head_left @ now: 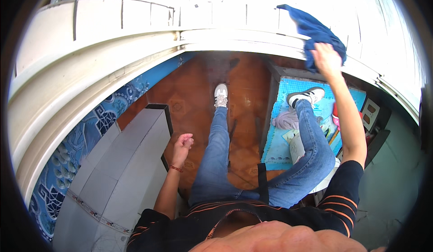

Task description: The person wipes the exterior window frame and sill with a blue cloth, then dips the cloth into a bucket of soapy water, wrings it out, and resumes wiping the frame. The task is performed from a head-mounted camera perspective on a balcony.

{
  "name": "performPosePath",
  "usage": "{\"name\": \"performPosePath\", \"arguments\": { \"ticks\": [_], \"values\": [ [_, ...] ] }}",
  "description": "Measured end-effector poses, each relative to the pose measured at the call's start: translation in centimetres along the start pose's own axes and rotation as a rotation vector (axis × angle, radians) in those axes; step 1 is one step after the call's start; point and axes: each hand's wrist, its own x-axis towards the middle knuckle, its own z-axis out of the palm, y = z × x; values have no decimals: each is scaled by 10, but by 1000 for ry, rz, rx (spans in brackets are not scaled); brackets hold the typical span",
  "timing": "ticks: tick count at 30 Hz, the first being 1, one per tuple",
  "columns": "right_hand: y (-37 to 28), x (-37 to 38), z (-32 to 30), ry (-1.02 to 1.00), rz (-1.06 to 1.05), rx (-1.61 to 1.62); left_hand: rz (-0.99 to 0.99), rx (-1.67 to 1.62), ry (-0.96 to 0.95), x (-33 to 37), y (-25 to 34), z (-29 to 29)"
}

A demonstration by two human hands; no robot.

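Observation:
My right hand (328, 59) is stretched far forward and to the right, gripping a dark blue cloth (319, 32). The cloth spreads out beyond the fingers, one corner trailing to the far left, over the white window ledge (243, 38). Glare washes out much of the area beyond. My left hand (182, 144) hangs low beside my left leg, touching nothing. Its fingers are curled in, and no object shows in them. A beaded bracelet (176, 168) circles that wrist.
My left shoe (221, 95) is above the brown tiled floor (191, 89). My right shoe (305, 95) rests on a blue mat (275, 150) over a raised surface, near a grey bunched cloth (285, 120). Grey boxy furniture (112, 162) stands left; a white socket panel (370, 114) is at right.

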Motion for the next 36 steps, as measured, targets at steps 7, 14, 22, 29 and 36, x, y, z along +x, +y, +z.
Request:
{"name": "performPosePath", "arguments": {
  "ticks": [7,14,22,29,36],
  "values": [
    [-156,50,-19,486,-180,335,-42,-18,25,-12,-26,-16],
    [-319,96,22,331,-270,633,30,-71,56,-11,-29,-30],
    [-301,88,23,345,-382,268,-36,-58,-4,2,-1,-20],
    [-128,19,2,61,-218,354,-3,7,68,17,14,-29],
    [123,-72,-44,75,568,-20,-76,42,-49,23,4,10]
  ]
}}
